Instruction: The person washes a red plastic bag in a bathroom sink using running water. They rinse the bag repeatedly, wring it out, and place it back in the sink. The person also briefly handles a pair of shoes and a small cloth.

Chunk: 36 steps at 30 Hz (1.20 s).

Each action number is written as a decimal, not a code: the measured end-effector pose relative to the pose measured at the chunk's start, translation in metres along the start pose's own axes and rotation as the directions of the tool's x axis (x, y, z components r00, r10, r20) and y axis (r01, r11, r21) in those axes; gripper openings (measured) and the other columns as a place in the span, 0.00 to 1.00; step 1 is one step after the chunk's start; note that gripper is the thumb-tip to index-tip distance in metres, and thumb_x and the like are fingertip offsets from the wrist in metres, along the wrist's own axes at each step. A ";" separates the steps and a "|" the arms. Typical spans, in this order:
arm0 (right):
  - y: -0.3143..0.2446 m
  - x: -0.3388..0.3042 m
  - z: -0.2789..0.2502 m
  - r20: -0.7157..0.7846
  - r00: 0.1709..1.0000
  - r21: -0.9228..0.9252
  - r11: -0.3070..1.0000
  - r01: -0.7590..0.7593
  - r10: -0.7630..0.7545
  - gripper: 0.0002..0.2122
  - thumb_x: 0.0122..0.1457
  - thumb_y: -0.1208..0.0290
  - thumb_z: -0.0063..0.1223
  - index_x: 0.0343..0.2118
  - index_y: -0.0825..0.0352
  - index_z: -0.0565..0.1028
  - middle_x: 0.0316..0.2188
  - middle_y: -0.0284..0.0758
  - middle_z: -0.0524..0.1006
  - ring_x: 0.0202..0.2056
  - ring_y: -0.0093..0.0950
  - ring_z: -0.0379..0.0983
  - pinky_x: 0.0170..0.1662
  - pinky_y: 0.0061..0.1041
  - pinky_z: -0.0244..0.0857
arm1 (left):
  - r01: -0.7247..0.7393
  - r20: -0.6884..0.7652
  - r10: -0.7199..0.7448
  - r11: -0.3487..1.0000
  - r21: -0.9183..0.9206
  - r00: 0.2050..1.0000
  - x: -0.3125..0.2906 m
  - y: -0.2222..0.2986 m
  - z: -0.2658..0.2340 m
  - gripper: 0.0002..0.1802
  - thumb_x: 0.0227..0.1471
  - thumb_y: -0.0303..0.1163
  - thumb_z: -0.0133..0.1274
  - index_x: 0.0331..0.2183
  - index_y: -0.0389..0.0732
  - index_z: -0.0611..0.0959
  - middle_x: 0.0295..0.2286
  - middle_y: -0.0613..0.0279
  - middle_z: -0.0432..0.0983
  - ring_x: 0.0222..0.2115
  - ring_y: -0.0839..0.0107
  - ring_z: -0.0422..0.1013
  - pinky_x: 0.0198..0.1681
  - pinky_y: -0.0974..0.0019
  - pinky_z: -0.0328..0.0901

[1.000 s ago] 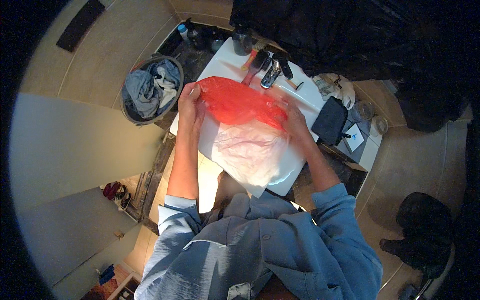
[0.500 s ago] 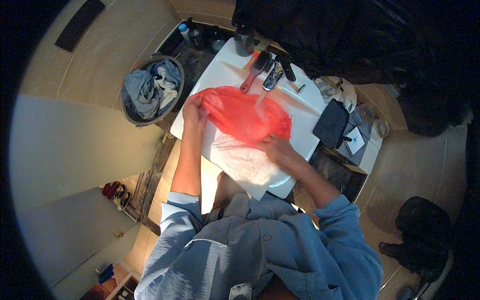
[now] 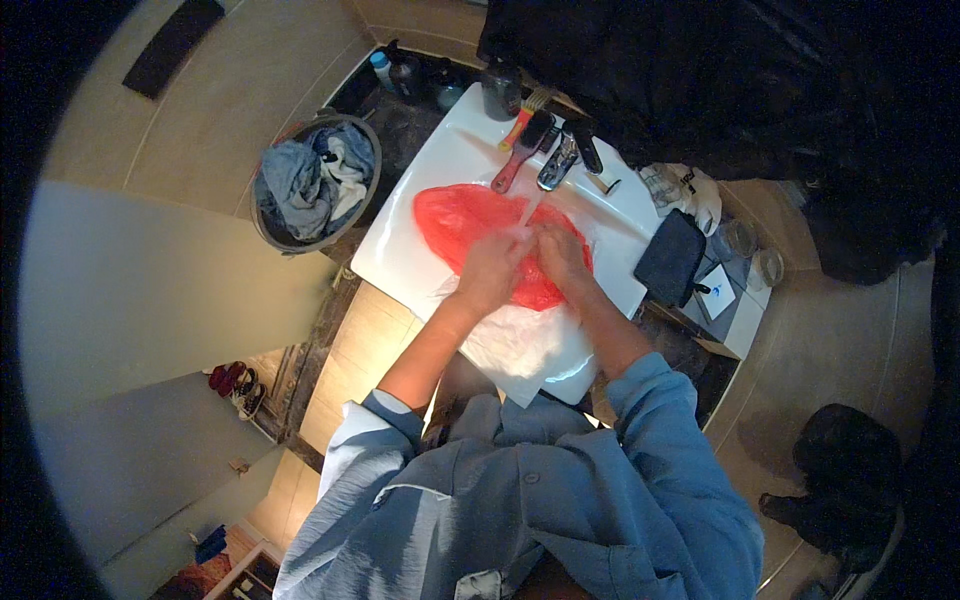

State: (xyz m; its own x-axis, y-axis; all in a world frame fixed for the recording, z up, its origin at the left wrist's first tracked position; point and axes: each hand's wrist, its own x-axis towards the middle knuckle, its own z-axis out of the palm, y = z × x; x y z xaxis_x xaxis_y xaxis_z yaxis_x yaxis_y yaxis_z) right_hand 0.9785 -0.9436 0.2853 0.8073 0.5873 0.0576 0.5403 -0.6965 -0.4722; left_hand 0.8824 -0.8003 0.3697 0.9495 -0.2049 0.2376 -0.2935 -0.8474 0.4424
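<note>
A thin, sheer red cloth (image 3: 445, 222) lies bunched across the white sink (image 3: 385, 243). Water runs onto it from the chrome faucet (image 3: 558, 163). Close together at the cloth's middle, beside the stream, are my left hand (image 3: 490, 272) and my right hand (image 3: 562, 256). Both have their fingers curled in on the red fabric, the fingertips partly hidden. Below the hands, a wet white cloth (image 3: 515, 345) drapes over the sink's near edge.
Behind the sink's bowl lie a red-handled brush (image 3: 520, 155) and a yellow-and-red brush (image 3: 522, 122). At left stands a bucket (image 3: 376, 180) of clothes. A dark pouch (image 3: 668, 258) sits on the right, near glass jars (image 3: 766, 267). Bottles (image 3: 405, 75) stand at the back left.
My left hand has let go of the cloth's left end and come right, beside my right hand. The right hand has moved slightly up toward the water. The cloth is less stretched out.
</note>
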 end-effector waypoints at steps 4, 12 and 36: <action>0.025 -0.002 -0.018 0.004 0.975 0.136 0.966 -0.219 0.221 0.12 0.54 0.63 0.47 0.34 0.65 0.76 0.32 0.41 0.77 0.36 0.40 0.73 0.42 0.37 0.65 | 0.095 0.252 -0.120 0.990 0.109 0.960 -0.032 -0.012 0.000 0.27 0.35 0.29 0.58 0.44 0.44 0.75 0.39 0.49 0.68 0.38 0.54 0.65 0.42 0.57 0.62; 0.030 -0.022 -0.034 -0.054 0.885 0.680 0.666 -0.306 0.462 0.07 0.50 0.72 0.55 0.31 0.66 0.74 0.27 0.35 0.75 0.30 0.27 0.70 0.37 0.24 0.64 | 0.330 0.098 -0.325 0.943 -0.043 0.941 -0.041 -0.011 -0.020 0.26 0.39 0.32 0.58 0.45 0.44 0.73 0.42 0.45 0.68 0.43 0.51 0.65 0.46 0.56 0.62; -0.042 -0.043 -0.118 -0.295 0.731 0.867 0.494 -0.066 0.616 0.03 0.54 0.73 0.51 0.29 0.66 0.71 0.25 0.24 0.69 0.28 0.15 0.62 0.34 0.15 0.57 | 0.324 0.210 -0.247 0.728 -0.605 0.946 0.017 -0.078 0.000 0.10 0.42 0.25 0.50 0.32 0.38 0.76 0.27 0.56 0.73 0.30 0.64 0.71 0.36 0.63 0.65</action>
State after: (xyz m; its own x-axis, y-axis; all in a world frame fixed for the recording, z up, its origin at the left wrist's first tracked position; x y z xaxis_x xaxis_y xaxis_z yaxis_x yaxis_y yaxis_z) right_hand 0.9488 -0.9881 0.4062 0.9926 -0.1213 0.0111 0.0081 -0.0251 -0.9997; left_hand 0.9216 -0.7375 0.3391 0.9940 -0.0869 -0.0659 0.0273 -0.3868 0.9218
